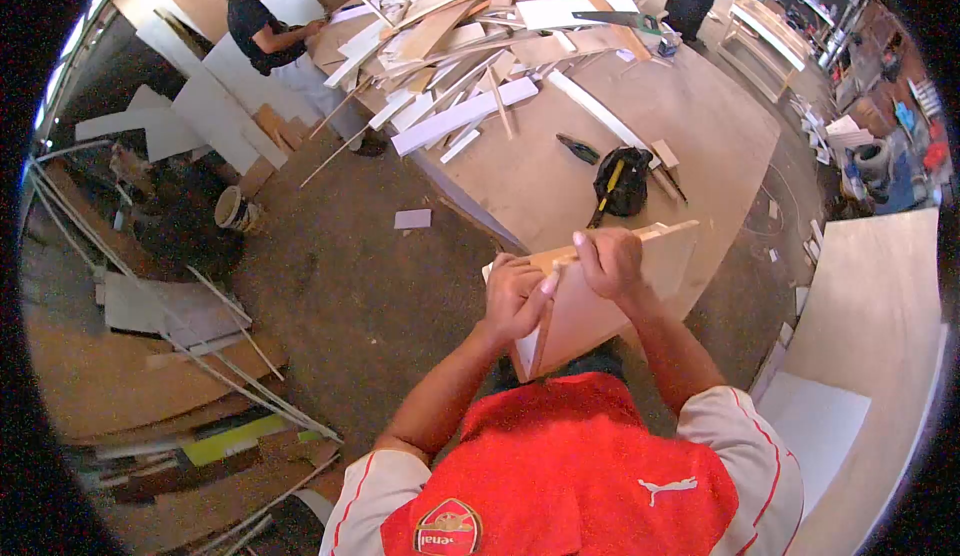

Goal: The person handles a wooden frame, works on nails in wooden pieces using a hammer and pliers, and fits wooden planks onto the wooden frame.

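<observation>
- Your left hand (513,298) is closed over the left end of the wooden panel (592,318), its thumb near the joint at the top edge.
- Your right hand (612,262) is curled round the same top edge, just beside the left, its thumb pointing towards that joint.
- The panel stands on edge, tilted, in front of your red shirt (560,446), at the near side of the worktable (725,146); whether the table bears any weight, you can't tell from here.
- Both grips sit towards the left, so the long right end could dip or swing if either hand loosens.
- Pressing unevenly at the joint could shift the boards or pinch a thumb.
- Swinging the far edge forward could knock the black bag (628,192) and the yellow-marked tool (612,182) against it.
</observation>
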A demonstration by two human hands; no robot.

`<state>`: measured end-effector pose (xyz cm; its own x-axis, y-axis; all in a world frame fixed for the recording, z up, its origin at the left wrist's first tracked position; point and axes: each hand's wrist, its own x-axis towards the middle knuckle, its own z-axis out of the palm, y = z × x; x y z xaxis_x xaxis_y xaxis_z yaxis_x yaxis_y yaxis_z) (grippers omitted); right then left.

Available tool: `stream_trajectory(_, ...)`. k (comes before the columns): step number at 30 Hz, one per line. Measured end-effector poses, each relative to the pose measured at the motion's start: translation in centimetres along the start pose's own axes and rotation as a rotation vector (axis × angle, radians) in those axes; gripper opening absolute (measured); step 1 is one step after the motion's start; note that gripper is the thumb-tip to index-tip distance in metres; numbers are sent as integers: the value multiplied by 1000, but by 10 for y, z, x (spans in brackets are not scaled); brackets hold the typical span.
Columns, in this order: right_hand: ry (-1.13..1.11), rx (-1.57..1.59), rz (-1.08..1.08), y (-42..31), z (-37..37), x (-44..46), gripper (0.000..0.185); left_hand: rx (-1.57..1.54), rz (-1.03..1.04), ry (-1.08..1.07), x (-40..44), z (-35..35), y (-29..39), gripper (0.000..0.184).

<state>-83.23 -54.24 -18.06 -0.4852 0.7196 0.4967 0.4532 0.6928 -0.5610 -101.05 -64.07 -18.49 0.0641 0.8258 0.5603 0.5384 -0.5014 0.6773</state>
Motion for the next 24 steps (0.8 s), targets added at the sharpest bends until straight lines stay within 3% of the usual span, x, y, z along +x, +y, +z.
stream_trajectory(5,10,-100,-73,-5,27,31,42,-26,57,-36,12,-27,-38,24)
stream_trajectory(9,-73,-187,-92,17,42,56,28,5,107,-117,43,-34,-57,26)
stream_trajectory(13,-155,-233,-92,59,60,93,32,36,-74,-361,73,-28,-104,24)
stream_trajectory(16,-141,-228,-134,89,77,125,36,-107,-89,-253,88,-5,-159,24)
stream_trajectory(19,-151,-301,-169,126,99,156,39,-164,-231,-334,111,1,-198,24)
stream_trajectory(24,-213,-282,-153,182,126,193,41,-321,-248,-255,136,27,-255,20)
